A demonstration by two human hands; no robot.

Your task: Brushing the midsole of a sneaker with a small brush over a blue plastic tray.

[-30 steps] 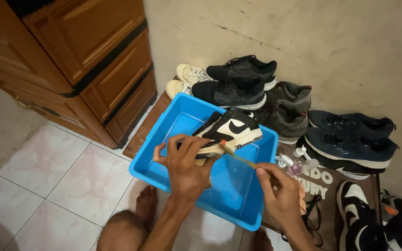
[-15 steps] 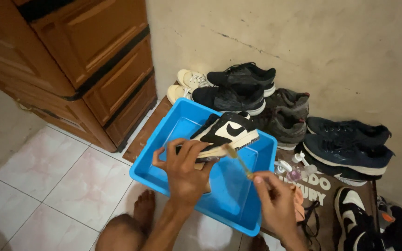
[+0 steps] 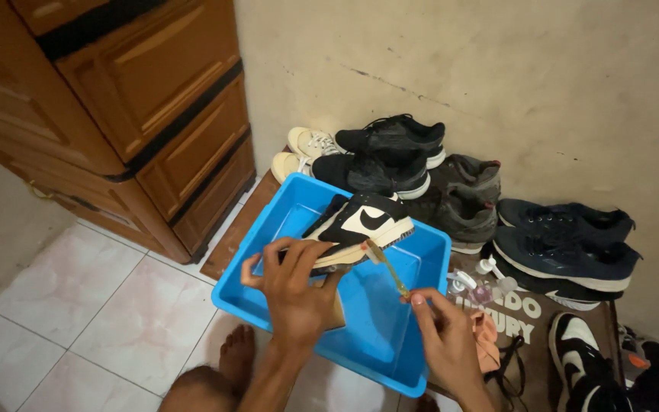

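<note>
My left hand (image 3: 293, 282) grips a black and cream sneaker (image 3: 360, 221) by its heel end and holds it tilted over a blue plastic tub (image 3: 390, 343). My right hand (image 3: 444, 332) pinches the handle of a toothbrush (image 3: 387, 268). The brush head touches the sneaker's cream sole edge near the middle. The tub sits on the floor in front of my knees.
A wooden drawer cabinet (image 3: 139, 107) stands at left. Several dark sneakers (image 3: 566, 240) and a cream pair (image 3: 303, 149) line the wall. Small bottles (image 3: 482, 282) and an orange cloth (image 3: 486, 336) lie on a brown mat (image 3: 532, 317) at right. My bare foot (image 3: 236, 351) rests on pale tiles.
The brush has swung from lying flat along the sole to angling steeply up at it. My right hand dropped lower. The sneaker shifted slightly left.
</note>
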